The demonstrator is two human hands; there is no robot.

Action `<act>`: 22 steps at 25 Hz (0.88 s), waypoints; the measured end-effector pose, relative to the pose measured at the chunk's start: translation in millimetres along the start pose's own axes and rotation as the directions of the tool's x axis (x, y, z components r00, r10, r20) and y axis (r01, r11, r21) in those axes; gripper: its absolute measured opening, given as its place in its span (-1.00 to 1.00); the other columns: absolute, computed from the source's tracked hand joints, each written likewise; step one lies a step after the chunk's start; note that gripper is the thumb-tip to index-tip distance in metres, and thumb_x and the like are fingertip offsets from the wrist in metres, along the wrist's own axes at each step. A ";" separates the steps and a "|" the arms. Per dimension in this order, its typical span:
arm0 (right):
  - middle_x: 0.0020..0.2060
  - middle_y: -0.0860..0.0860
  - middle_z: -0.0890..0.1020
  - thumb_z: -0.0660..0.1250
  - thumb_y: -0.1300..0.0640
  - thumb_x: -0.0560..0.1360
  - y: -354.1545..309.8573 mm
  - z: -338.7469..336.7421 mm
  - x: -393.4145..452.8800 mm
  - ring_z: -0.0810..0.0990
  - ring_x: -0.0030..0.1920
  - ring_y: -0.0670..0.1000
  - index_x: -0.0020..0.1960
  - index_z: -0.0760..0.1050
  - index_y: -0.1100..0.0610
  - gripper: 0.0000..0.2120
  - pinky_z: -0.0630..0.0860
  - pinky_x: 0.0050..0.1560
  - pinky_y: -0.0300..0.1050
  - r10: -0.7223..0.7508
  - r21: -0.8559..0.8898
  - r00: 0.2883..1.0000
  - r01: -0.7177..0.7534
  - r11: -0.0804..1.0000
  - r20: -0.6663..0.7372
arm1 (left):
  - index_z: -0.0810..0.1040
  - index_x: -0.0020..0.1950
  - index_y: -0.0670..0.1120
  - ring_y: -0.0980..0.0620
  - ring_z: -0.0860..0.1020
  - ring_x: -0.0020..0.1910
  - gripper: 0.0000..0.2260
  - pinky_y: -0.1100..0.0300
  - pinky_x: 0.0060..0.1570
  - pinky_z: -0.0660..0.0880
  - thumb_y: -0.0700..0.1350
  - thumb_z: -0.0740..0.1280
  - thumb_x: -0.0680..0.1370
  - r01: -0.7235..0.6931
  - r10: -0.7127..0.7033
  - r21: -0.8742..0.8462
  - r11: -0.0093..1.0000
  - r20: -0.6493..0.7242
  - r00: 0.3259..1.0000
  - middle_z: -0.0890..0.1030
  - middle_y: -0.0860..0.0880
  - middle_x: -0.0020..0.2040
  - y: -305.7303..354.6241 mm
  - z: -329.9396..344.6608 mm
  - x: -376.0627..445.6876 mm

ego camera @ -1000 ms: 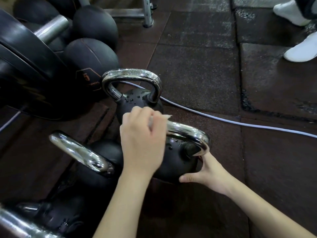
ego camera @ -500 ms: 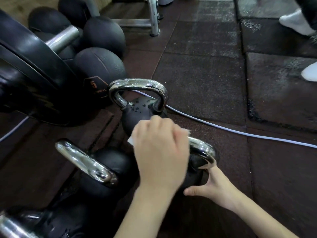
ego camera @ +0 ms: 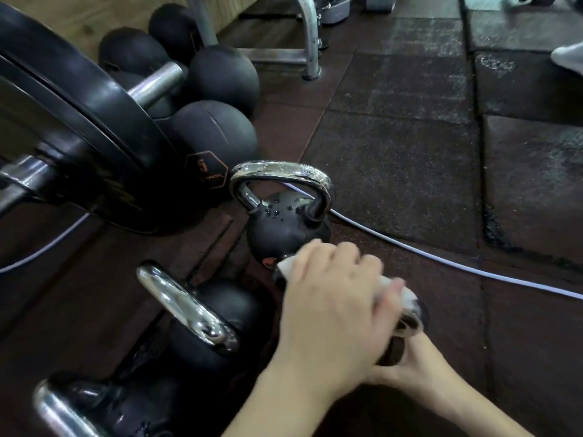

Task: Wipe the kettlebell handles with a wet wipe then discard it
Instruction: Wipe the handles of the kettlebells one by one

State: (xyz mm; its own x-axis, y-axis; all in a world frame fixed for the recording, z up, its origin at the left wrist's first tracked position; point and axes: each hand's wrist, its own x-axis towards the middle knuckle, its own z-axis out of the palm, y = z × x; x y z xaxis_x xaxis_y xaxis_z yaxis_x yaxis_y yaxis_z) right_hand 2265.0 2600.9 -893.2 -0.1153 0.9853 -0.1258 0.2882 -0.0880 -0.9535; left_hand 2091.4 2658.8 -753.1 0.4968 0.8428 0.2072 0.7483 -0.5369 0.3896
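My left hand (ego camera: 331,307) lies curled over the chrome handle of the nearest kettlebell (ego camera: 410,323), gripping a white wet wipe (ego camera: 285,264) against the metal; a corner of the wipe shows past my knuckles on the far side and another bit shows by my fingertips. The hand is blurred, so I cannot make out each finger. My right hand (ego camera: 413,364) sits below and to the right, its fingers on the dark body of that same kettlebell; most of the bell is hidden under my left hand, and I cannot tell whether those fingers curl round it or lie flat.

Just beyond, a second kettlebell (ego camera: 284,228) stands upright on the rubber floor (ego camera: 394,159), water drops on its black body and on its handle. An orange mark low on its body is partly hidden and unreadable. To the left a third kettlebell (ego camera: 202,313) stands with its handle turned at an angle, and a fourth (ego camera: 79,411) sits at the lower left edge of the floor in view.

Behind them a row of dark medicine balls (ego camera: 214,134) rests near a wooden wall; the nearest carries an orange hexagon with the number 5 and small lettering beneath that I cannot read. A loaded barbell (ego camera: 79,127) with black plates fills the left side. A pale cable (ego camera: 441,263) runs across the floor tiles to the right. A white shoe (ego camera: 568,56) shows at the upper right edge.
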 end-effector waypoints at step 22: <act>0.34 -0.35 0.48 0.77 0.08 0.23 -37.4 -8.2 219.1 0.40 0.35 -0.46 0.39 0.36 -0.28 -0.10 0.31 0.36 -0.49 -0.165 -0.159 0.983 0.177 0.971 0.083 | 0.63 0.00 0.03 -0.15 0.62 0.01 -0.47 -0.09 0.13 0.46 0.23 -0.07 0.70 0.327 -0.359 -0.189 0.926 -0.168 0.918 0.65 -0.06 -0.02 -156.1 -33.8 137.4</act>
State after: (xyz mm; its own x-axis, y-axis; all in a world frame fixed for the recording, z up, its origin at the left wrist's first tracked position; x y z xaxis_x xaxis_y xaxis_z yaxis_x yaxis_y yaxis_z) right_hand 2236.7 2821.2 -882.8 -0.2399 0.9707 0.0109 0.4108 0.1117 -0.9049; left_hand 2027.9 2859.7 -755.2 0.1140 0.9730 0.2008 0.7720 -0.2140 0.5985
